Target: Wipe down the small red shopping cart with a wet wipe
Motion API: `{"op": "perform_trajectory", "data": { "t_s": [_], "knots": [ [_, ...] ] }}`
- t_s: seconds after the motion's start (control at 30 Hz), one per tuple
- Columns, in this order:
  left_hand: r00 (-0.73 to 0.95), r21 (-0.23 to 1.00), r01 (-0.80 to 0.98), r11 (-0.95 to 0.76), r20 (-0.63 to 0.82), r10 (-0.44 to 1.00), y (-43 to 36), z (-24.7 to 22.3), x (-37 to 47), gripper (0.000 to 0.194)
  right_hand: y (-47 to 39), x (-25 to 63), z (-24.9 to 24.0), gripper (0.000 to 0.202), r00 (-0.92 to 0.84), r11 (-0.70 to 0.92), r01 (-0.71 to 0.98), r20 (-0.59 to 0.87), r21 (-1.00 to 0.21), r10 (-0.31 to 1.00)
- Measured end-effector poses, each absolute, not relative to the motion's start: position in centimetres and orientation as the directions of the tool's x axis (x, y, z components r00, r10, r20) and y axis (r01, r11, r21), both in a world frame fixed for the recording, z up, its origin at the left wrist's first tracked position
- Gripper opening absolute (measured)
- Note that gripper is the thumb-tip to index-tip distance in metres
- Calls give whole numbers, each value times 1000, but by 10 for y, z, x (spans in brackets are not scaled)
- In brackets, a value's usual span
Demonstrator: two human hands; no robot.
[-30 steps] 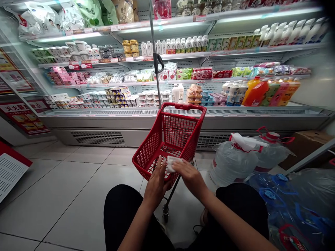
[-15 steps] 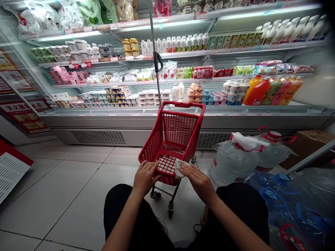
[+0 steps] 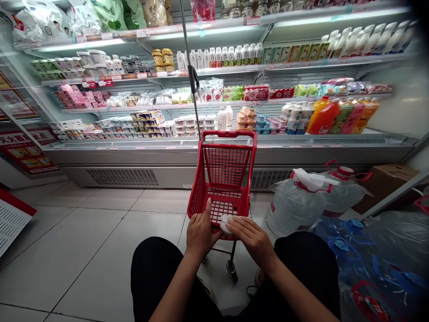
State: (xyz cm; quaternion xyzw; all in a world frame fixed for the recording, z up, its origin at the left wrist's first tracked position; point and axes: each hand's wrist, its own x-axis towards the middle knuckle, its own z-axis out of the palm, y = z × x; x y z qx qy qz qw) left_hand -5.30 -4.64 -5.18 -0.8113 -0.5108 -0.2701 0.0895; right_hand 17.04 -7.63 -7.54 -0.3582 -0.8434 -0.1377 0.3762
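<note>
A small red plastic shopping cart with lattice walls stands between my knees. My left hand grips the near left part of its basket rim, index finger stretched up and thumb pointing right. In my right hand is a crumpled white wipe, pressed with the fingers against the near rim. The thumb of that hand is hidden. Only a little of the wipe shows past the fingertips, close to my left thumb.
Behind the cart stands a refrigerated display case full of dairy products and drinks. Large clear water bottles and blue water jugs crowd the right side, near a cardboard box. A red-and-white unit is at the left edge.
The cart has turned to face me more squarely, and its near edge has shifted right. My left hand moved right and raised its index finger. The wipe slid slightly left along the rim.
</note>
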Motion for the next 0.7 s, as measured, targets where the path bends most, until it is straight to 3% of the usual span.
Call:
{"op": "perform_trajectory", "data": {
  "t_s": [0.13,0.37,0.7],
  "knots": [
    [426,124,831,-542,483,765,-46,-47,-67,101,-87,209,-81,56,-392,667,741,755,-79,526],
    [514,-36,811,-583,519,683,-30,-46,-97,61,-80,215,-84,57,-272,632,759,807,-155,524],
    [430,-2,851,-525,578,694,-42,-52,-49,78,-77,143,-79,50,-343,647,756,786,-95,515]
  ]
}}
